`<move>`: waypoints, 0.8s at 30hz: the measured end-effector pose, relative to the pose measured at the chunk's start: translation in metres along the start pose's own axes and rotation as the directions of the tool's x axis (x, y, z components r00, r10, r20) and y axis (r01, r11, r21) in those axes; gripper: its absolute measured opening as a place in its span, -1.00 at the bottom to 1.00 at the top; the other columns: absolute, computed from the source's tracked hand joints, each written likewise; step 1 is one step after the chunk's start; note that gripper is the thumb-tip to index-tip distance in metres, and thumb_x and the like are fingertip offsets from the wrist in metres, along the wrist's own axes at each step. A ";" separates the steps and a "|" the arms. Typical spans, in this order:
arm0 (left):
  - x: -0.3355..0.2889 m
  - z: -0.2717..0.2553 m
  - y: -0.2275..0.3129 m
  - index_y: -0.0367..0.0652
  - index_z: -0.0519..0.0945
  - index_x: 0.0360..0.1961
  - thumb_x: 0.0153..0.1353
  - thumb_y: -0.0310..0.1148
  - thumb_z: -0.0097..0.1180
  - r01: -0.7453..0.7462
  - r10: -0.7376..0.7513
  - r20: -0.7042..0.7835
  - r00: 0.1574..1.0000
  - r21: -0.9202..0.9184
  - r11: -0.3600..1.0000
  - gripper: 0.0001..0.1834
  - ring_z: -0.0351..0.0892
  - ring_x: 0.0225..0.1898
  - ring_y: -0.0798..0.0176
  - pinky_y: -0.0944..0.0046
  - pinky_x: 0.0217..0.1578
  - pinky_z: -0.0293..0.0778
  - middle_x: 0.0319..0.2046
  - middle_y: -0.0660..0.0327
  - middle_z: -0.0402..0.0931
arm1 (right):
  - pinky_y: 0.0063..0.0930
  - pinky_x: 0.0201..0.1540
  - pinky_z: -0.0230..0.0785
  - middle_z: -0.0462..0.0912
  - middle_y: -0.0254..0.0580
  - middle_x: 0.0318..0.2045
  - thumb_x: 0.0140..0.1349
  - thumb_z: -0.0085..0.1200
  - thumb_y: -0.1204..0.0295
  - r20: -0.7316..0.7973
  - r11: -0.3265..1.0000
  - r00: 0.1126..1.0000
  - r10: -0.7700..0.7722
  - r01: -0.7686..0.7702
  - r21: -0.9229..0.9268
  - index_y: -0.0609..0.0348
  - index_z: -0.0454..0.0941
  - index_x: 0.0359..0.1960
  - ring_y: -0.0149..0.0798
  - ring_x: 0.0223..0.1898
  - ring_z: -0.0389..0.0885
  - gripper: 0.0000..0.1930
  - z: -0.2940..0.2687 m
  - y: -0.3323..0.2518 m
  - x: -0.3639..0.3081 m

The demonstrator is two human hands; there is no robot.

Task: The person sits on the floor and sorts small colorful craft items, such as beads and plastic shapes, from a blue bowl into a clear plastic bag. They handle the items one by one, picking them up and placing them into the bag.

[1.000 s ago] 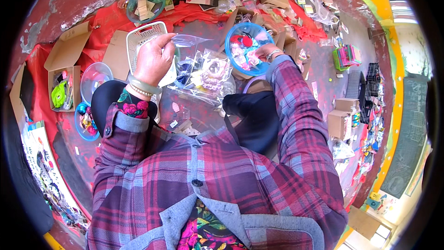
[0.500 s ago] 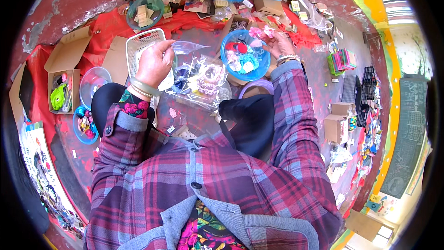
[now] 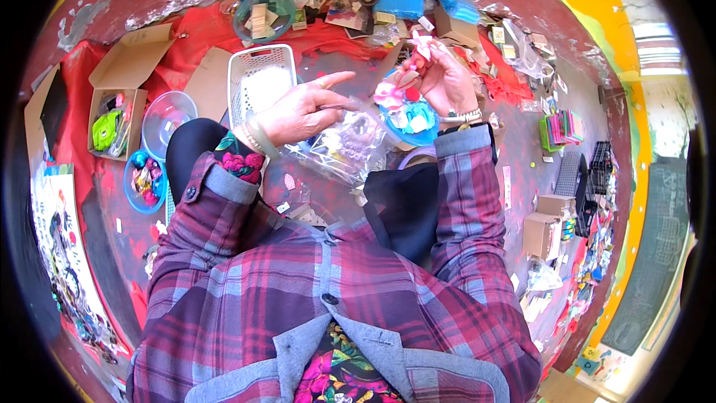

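My right hand [image 3: 452, 83] pinches a pink ribbon-like hair accessory [image 3: 420, 54] above a blue round basin [image 3: 423, 134]. In that basin lie light-blue, pink and red hair accessories [image 3: 415, 116]. My left hand [image 3: 304, 110] is left of the basin, index finger stretched out. Its other fingers seem closed on the edge of a clear plastic bag [image 3: 356, 110], though the grip is partly hidden. Below the bag, between my legs, lie more clear packets [image 3: 328, 155] with pale, ruffled hair ties showing through the film.
A white perforated basket [image 3: 261, 54] stands beyond my left hand. To the left are a clear bowl [image 3: 168, 116], a blue bowl of colourful pieces [image 3: 145, 181] and an open carton [image 3: 118, 123]. A green basin [image 3: 265, 16] is at the back; a green basket [image 3: 553, 130] stands right.
My left hand has moved right toward the basin, and its index finger now stretches out. My right hand has turned, lifting the pink accessory higher. The view has shifted slightly.
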State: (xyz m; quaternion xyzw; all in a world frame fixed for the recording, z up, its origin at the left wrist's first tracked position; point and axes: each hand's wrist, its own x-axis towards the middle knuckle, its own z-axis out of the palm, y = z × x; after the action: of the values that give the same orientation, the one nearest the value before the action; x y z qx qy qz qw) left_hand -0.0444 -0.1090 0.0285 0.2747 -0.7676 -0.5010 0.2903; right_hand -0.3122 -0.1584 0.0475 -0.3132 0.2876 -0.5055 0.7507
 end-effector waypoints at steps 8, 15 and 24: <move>-0.005 -0.001 0.001 -0.24 0.54 -0.11 0.16 -0.45 -0.02 -0.044 0.045 0.007 0.999 -0.040 0.998 -0.73 0.40 0.03 0.17 0.27 -0.03 0.33 0.09 0.03 0.33 | -0.10 0.01 0.33 0.49 -0.14 -0.33 0.29 -0.22 0.40 0.140 0.998 0.989 0.051 -0.054 0.018 0.19 0.30 -0.12 -0.16 -0.25 0.51 -0.81 0.063 0.027 -0.013; -0.006 -0.004 0.000 -0.29 0.51 -0.10 0.15 -0.52 -0.04 -0.236 0.257 -0.112 0.960 0.177 0.956 -0.73 0.52 -0.11 0.09 0.28 -0.12 0.42 -0.03 0.05 0.45 | -0.07 0.07 0.29 0.51 -0.10 -0.20 0.26 -0.13 0.33 0.199 0.993 0.978 -0.063 0.082 -0.087 0.17 0.31 -0.12 -0.13 -0.12 0.52 -0.77 0.060 0.028 -0.013; -0.011 -0.003 0.018 -0.27 0.48 -0.11 0.01 -0.55 0.02 -0.273 0.474 -0.075 0.878 0.734 0.622 -0.66 0.53 -0.18 0.15 0.25 -0.20 0.46 0.00 0.16 0.42 | -0.51 -0.08 0.32 0.56 -0.19 -0.25 0.22 0.02 0.25 0.224 0.909 0.974 0.004 0.090 -0.407 0.22 0.48 -0.25 -0.38 -0.22 0.51 -0.74 0.029 0.007 -0.015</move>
State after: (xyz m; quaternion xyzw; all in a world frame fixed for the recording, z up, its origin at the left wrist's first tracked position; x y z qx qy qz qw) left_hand -0.0368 -0.0967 0.0440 0.2605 -0.8940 -0.0568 0.3600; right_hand -0.2911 -0.1366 0.0626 -0.5256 0.2963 -0.4115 0.6831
